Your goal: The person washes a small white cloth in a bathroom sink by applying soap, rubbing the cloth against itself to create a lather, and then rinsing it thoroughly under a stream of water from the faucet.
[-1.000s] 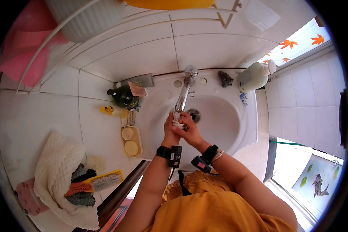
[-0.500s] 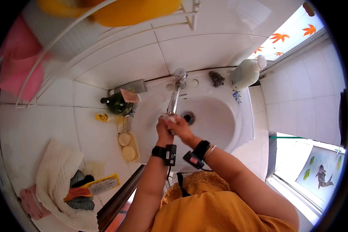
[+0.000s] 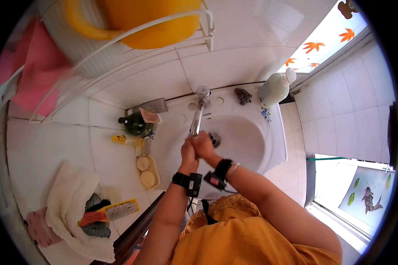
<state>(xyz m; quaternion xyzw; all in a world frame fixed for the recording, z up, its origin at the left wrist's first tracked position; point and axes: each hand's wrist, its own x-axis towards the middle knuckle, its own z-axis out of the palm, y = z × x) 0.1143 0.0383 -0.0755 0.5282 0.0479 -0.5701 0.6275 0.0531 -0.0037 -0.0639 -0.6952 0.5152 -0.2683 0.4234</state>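
Observation:
Under the spout of the chrome faucet (image 3: 198,115), my left hand (image 3: 188,150) and my right hand (image 3: 203,144) press together above the left part of the white sink basin (image 3: 247,140). Both are closed, with the fingers curled inward against each other. Whatever lies between them, if anything, is hidden by the hands themselves. Just right of my right hand, the dark drain (image 3: 215,139) shows in the basin. Black straps with small boxes sit on both wrists.
A pump bottle (image 3: 275,89) and a dark scrubber (image 3: 243,96) stand at the back right of the sink. Left are a dark green bottle (image 3: 136,123), a soap dish (image 3: 153,171), and a towel (image 3: 66,212) with a brush (image 3: 119,210). A wire rack (image 3: 210,27) hangs above.
My hands have drawn closer together under the spout, and the pale bit seen between them before is now hidden. The view has shifted slightly, showing more of the yellow vessel on the rack.

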